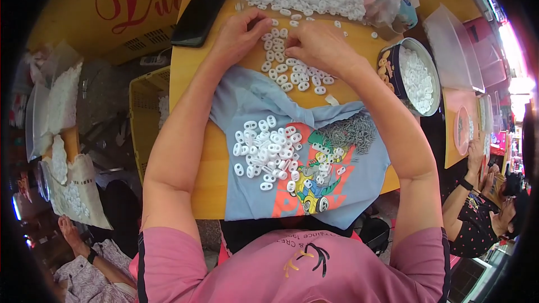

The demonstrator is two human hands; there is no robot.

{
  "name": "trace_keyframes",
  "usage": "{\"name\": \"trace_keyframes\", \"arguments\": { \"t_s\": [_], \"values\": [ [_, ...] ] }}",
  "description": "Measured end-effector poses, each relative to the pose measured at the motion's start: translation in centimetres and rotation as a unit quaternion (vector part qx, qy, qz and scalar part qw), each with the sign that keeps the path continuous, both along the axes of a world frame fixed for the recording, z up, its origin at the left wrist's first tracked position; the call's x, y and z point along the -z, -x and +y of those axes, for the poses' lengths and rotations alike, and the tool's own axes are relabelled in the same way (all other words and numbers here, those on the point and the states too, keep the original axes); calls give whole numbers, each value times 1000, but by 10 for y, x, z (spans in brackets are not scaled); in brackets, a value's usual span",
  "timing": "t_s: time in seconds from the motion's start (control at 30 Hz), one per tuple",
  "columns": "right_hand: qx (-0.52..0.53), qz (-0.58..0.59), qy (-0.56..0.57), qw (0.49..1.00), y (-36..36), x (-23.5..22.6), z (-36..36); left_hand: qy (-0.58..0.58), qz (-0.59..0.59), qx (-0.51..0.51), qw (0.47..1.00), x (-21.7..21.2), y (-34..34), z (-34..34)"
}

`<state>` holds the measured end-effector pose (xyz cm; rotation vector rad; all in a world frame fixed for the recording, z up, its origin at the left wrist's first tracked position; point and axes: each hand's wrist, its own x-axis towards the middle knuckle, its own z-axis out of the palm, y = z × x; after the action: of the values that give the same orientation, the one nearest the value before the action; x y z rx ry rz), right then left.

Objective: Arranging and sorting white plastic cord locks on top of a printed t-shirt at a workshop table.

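Left hand (245, 32), right hand (316, 47) curling beside white two-holed pieces (281, 68) lying beyond the blue cloth (252, 94); can't tell whether either grip is grasping. Pieces looking light, stiff, slick; rims probably suiting a pinch.

oval pieces (274, 148): white | cloth (238, 205): pale blue, orange-green-yellow print | table (209, 191): tan | phone (200, 17): black | shirt (359, 272): pink

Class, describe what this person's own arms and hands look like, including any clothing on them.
The sleeves are short and pink, with dark edging down the outer side. Below them, the forearms, left hand and right hand are bare, with no gloves or wristwatch visible.
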<state>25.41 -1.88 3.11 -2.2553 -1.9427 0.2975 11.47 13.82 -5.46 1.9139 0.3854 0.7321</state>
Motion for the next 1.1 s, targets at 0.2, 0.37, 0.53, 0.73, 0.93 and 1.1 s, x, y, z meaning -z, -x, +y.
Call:
{"name": "trace_keyframes", "arguments": {
  "t_s": [0.2,0.37,0.53,0.73,0.93,1.1],
  "values": [
    [-14,64,38,997,-7,2,10,-26,8,-5,1000,-1,0,0],
    [3,167,29,985,-15,-2,3,-25,13,-2,1000,-3,1,2],
    [9,333,-18,943,-24,-22,-37,-7,15,8,1000,-1,-1,0],
    [-67,410,109,903,12,-52,-114,4,22,0,1000,-2,3,1],
    [46,385,53,920,-7,-35,-118,20,15,3,1000,-9,-1,-6],
    [113,118,-185,969,-55,17,-84,31,14,8,999,-7,5,0]
  ]
}}
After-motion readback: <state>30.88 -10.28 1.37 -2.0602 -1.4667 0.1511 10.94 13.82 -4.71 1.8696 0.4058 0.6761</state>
